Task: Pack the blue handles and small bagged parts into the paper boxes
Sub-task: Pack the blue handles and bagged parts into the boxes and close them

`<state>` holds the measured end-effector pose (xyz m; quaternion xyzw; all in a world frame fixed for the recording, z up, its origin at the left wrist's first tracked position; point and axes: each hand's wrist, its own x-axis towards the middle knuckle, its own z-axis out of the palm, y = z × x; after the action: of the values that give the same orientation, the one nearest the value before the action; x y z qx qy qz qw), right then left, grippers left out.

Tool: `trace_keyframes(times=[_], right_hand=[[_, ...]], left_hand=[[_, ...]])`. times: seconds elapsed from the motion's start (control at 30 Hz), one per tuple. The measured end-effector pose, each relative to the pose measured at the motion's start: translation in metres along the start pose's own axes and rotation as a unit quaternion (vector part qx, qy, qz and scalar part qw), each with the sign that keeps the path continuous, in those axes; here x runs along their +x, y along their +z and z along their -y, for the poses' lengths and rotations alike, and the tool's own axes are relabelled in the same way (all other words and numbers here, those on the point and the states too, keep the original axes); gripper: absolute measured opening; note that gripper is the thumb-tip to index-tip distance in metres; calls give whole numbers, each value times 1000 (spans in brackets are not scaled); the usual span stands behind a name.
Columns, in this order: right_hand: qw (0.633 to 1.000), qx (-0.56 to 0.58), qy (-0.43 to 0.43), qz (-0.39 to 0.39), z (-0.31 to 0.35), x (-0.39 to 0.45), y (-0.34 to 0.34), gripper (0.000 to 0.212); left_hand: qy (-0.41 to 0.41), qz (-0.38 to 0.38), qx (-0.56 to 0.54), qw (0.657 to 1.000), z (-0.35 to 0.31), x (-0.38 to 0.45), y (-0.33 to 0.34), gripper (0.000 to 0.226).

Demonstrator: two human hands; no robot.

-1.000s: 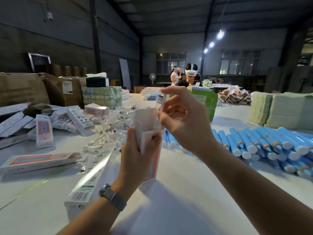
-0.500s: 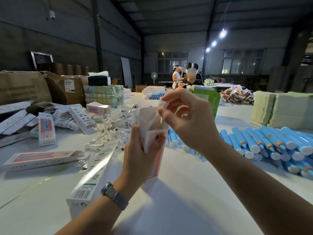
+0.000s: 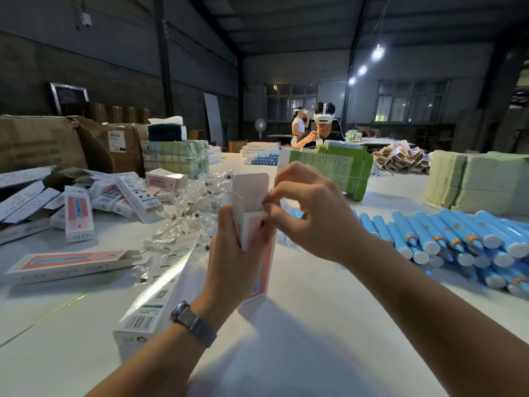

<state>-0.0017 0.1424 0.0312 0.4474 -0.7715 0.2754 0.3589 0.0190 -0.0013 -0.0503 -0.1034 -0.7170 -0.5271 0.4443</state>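
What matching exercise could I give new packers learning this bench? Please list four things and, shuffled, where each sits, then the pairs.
Things:
1. upright pink-and-white paper box
2. pile of blue cylindrical handles
3. heap of clear bagged small parts
4. stack of green printed cartons

Places:
A. on the table at the right
B. far side of the table, behind the hands
C. in the left hand grip
D. on the table left of the hands

Pairs: 1-C, 2-A, 3-D, 4-B
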Motion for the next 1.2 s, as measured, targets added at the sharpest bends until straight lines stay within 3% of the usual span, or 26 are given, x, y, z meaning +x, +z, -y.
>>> trace_keyframes(times=[0.13,0.27,0.37,0.53,0.63,0.83,1.1,1.2], right_hand=[[997,-35,-4,63,-2,-3,-1,27],[996,-8,2,87,-3,-1,-2,27],[994,89,8,60,-8,-3,0,18],[949,298,97,37,-19,-11,10,30],[940,322,104,36,-21,-14,14,26],[933,340,110,47,-22,-14,14,12],[903,416,107,2,-18,-11,8,34],[914,390,111,7,-19,-11,6,43]], left_hand=[[60,30,-52,996,-2,-1,-1,55],[99,36,-50,993,-2,-2,1,52],[90,32,-59,994,-3,-4,3,45],[65,43,-74,994,-3,-4,3,39],[64,55,-82,993,-2,-4,2,23],[48,70,-123,989,-6,-3,1,17],[39,78,-128,988,-11,-6,2,27],[24,79,-137,987,-9,-6,2,36]])
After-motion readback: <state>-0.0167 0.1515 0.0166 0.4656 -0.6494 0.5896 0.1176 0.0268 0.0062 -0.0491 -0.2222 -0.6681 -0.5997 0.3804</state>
